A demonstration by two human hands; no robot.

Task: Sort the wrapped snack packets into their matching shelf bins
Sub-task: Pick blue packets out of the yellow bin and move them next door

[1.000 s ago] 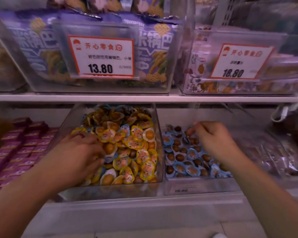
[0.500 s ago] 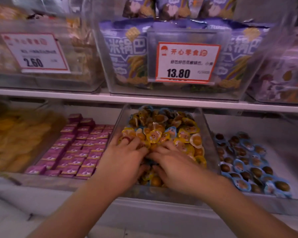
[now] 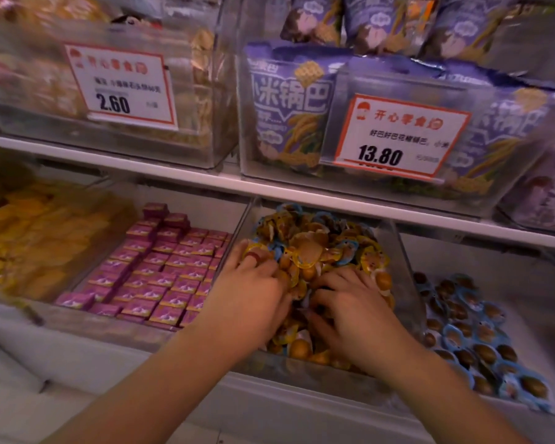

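A clear middle bin (image 3: 401, 270) on the lower shelf holds a heap of yellow-wrapped snack packets (image 3: 311, 251), with a few blue-wrapped ones (image 3: 277, 249) mixed in. Both my hands are down in this heap. My left hand (image 3: 253, 296), with a red ring on one finger, lies on the pile's left side, its fingers spread over the packets. My right hand (image 3: 356, 312) is on the right side with its fingers bent down into the packets, and their tips are hidden. To the right is a bin of blue-wrapped packets (image 3: 481, 331).
Left of the middle bin is a bin of pink boxes (image 3: 167, 267), then a bin of yellow packs (image 3: 29, 238). The white shelf edge (image 3: 173, 173) above carries clear bins with purple snack bags (image 3: 289, 100) and price tags (image 3: 398, 136).
My right hand left the blue packet bin and joined my left hand in the yellow heap. My view swung left, and both hands have sunk deeper into the pile.
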